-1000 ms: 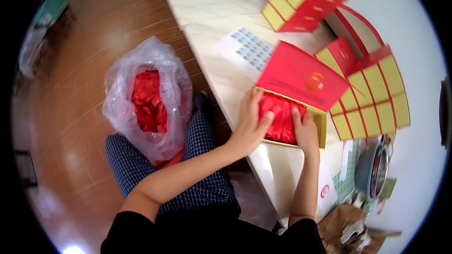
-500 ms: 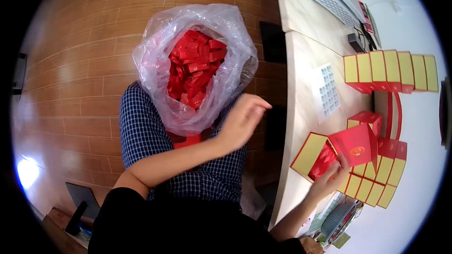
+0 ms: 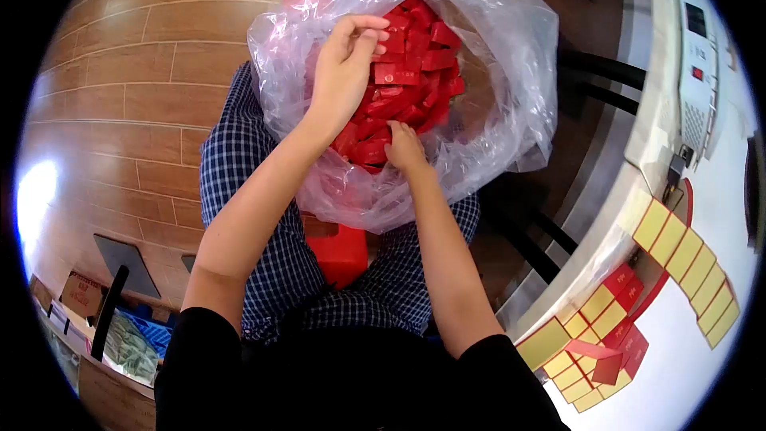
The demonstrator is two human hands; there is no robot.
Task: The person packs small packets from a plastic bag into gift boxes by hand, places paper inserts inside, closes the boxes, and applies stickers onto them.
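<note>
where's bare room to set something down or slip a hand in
Bare floor lies left of the plastic bag and checked trousers. Inside the bag, there's a gap between the red packets and right wall. Crowded: around the left hand and right hand, and at the boxes.

Heap: small, glossy red packets are jumbled at mixed angles.
Around it: a large clear plastic bag is spread open.

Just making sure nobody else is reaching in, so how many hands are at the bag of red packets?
2: the left hand over the left side of the red packets, and the right hand at their lower edge. No other hand shows.
</note>
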